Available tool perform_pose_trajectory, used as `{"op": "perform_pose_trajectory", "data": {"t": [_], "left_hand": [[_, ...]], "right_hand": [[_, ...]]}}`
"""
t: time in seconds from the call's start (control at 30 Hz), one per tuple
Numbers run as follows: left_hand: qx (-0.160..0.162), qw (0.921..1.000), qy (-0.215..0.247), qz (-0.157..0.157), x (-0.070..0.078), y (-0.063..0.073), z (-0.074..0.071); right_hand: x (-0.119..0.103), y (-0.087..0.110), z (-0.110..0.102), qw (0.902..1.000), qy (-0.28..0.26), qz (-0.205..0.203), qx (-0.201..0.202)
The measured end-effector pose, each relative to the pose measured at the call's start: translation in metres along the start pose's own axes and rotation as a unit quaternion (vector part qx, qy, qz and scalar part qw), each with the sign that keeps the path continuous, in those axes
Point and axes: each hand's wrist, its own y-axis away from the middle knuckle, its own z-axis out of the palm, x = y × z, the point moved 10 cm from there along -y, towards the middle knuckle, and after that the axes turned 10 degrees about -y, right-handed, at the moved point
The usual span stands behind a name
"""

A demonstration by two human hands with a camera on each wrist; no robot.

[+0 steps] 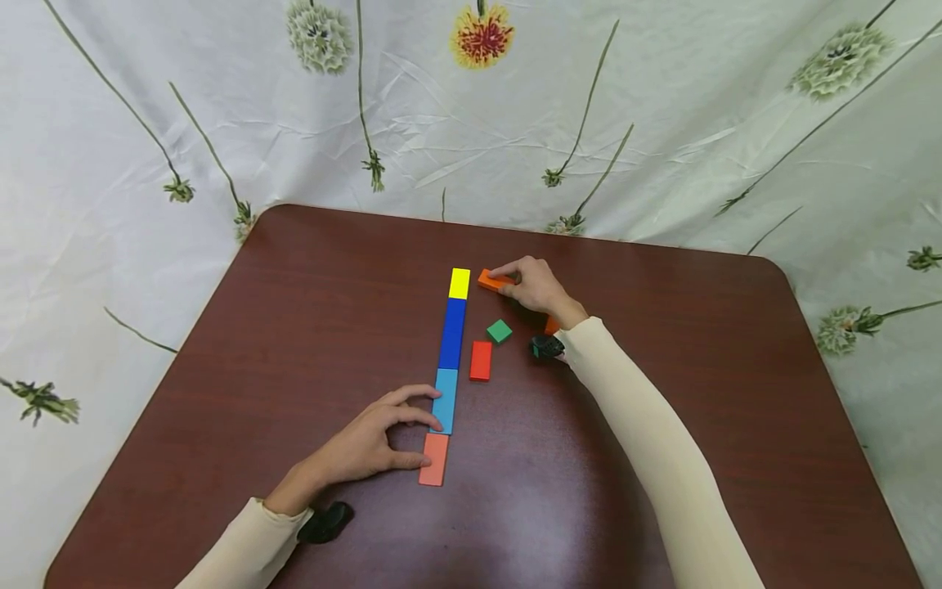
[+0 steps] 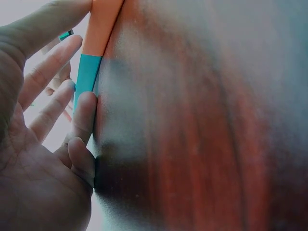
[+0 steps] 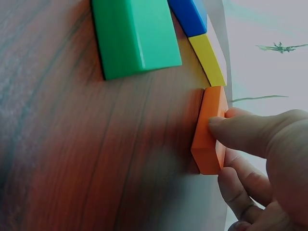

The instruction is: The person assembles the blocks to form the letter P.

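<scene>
On the table, a straight line of flat blocks runs away from me: salmon (image 1: 437, 473), light blue (image 1: 447, 409), dark blue (image 1: 452, 334) and yellow (image 1: 459, 284). My left hand (image 1: 356, 446) rests along the near end of it. Its thumb touches the salmon block and two extended fingertips lie on the light blue one. Beside the yellow end, my right hand (image 1: 540, 286) pinches an orange block (image 3: 207, 130) between thumb and fingers. In the right wrist view this block sits low against the tabletop, one end close to the yellow block.
Right of the line lie a red block (image 1: 481, 361) and a green block (image 1: 500, 331), turned at an angle. Another orange block (image 1: 551, 325) is partly hidden by the right wrist. A flowered cloth (image 1: 412, 106) hangs behind the table's far edge (image 1: 515, 231).
</scene>
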Motion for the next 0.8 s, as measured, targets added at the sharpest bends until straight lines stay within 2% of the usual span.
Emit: {"op": "perform_pose_trajectory", "data": {"t": [0.43,0.8], "left_hand": [[0.0,1.0,-0.003,0.003,0.002,0.0007,-0.0005],[-0.007,0.9999,0.005,-0.007,0.0011,0.0001,-0.0004]], "right_hand": [[-0.0038,-0.0024,0.0033,1.0,-0.004,-0.003,0.0],[-0.0062,-0.0062,0.0048,1.0,0.002,-0.005,0.003]]}}
